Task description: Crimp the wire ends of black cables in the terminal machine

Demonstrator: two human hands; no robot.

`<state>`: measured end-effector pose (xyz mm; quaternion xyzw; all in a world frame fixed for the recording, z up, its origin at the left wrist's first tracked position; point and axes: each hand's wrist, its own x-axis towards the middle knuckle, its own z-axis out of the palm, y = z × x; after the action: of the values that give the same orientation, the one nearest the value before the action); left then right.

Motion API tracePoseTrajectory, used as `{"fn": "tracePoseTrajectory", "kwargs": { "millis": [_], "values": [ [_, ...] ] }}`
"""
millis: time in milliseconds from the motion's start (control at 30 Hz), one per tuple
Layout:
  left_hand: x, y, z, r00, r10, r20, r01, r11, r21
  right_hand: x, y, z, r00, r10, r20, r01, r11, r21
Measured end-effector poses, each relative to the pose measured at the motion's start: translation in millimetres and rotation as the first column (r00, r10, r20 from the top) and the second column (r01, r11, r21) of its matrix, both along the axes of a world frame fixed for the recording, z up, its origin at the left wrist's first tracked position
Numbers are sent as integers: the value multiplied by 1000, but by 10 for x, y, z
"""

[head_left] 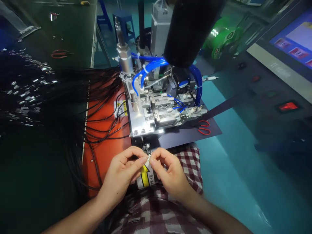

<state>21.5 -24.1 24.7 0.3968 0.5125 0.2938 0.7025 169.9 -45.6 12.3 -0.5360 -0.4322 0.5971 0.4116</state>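
Observation:
My left hand (126, 167) and my right hand (168, 169) are pinched close together at the front edge of a metal machine (146, 113). Between the fingertips is a tiny pale piece, too small to name; which hand grips it I cannot tell. Just below the fingertips lies a white label with a yellow arrow (145, 177). Black cables (104, 123) run from the left over an orange surface (110, 156) to the machine.
Red-handled scissors (204, 127) rest on a dark plate (180, 136) right of the machine. Blue tubes (156, 65) arch above it. A screen (292, 42) stands at the right. Another red-handled tool (59, 54) and a big cable bundle (31, 87) lie on the left.

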Motion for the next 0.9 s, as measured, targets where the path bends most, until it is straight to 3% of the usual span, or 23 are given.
{"fn": "tracePoseTrajectory", "kwargs": {
  "millis": [133, 233, 300, 367, 533, 633, 767, 900],
  "values": [
    [-37, 66, 37, 993, -91, -80, 86, 994, -71, 45, 59, -42, 998, 54, 45, -54, 998, 14],
    [-92, 152, 59, 929, -127, -346, 198, 964, 179, 121, 189, -120, 998, 56, 37, -56, 998, -6],
    [-135, 209, 26, 840, -69, -538, 331, 851, 408, 167, 288, -177, 997, 62, 39, -62, 998, -10],
    [-170, 252, -46, 771, 5, -637, 449, 706, 548, 193, 372, -233, 996, 81, 32, -81, 997, -20],
    [-222, 285, -214, 701, 42, -712, 620, 458, 637, 196, 465, -322, 993, 116, 30, -114, 992, -54],
    [-240, 283, -235, 639, 64, -767, 697, 374, 612, 200, 481, -328, 992, 122, 33, -119, 991, -66],
    [-256, 270, -222, 592, 112, -798, 740, 317, 594, 223, 497, -269, 991, 130, 39, -127, 989, -77],
    [-269, 258, -207, 612, 142, -778, 729, 279, 625, 243, 493, -157, 992, 121, 20, -120, 990, -78]
  ]
}}
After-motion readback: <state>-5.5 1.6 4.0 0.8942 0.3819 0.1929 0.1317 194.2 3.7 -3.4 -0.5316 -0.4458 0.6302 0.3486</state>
